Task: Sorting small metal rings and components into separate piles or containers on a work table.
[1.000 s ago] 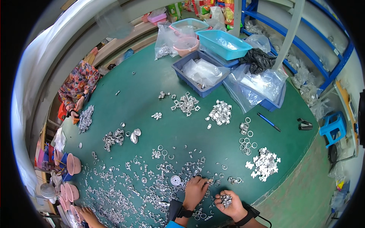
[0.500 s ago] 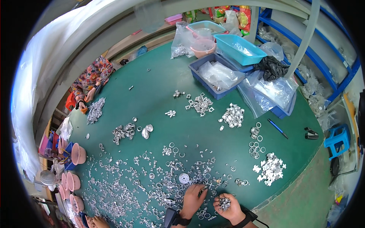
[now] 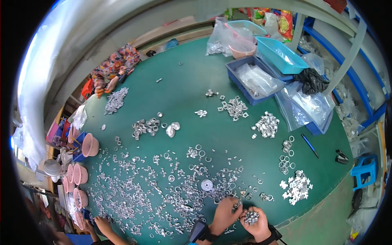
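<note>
The head-worn fisheye looks down over the near edge of the green table, toward its far edge. It sits close, taking in both sides.

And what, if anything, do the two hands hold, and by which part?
The right hand cups a heap of small silvery pieces in its palm, by no single part. Whether the left hand pinches anything, I cannot tell.
</note>
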`<state>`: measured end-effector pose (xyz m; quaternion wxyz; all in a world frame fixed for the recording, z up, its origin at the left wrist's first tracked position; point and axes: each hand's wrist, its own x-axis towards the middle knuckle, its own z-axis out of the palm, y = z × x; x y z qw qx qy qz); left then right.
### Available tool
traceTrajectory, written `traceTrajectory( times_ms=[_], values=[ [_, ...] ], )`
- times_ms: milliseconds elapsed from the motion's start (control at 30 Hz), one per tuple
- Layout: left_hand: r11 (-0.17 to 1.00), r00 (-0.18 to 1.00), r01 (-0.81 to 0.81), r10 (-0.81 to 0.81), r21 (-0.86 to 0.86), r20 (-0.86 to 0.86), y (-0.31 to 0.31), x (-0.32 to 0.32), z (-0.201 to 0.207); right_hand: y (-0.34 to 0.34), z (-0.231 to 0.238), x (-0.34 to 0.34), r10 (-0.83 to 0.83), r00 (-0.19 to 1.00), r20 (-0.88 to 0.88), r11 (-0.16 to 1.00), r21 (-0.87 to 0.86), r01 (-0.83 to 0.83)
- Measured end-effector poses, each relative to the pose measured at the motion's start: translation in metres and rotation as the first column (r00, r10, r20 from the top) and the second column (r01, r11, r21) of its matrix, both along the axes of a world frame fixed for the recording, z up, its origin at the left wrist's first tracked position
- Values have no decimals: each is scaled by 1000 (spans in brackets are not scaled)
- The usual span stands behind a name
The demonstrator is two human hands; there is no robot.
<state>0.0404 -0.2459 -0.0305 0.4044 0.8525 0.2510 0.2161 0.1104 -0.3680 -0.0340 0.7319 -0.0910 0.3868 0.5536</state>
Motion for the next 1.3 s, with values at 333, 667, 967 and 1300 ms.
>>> traceTrajectory(
  times_ms=[333,667,967,1300],
  values=[
    [997,998,-67,67,-34,8,1,-54,33,22,-2,-10,115,993,20,991,74,-116],
    [949,853,-170,277,266,-443,22,-97,-27,13,-5,-31,67,998,20,998,-1,-67],
    [928,818,-274,363,253,-445,23,-159,-22,22,1,-50,146,987,69,989,-26,-144],
    [792,817,-443,550,420,-174,77,-166,-30,32,5,-71,216,973,84,976,-23,-215]
  ],
)
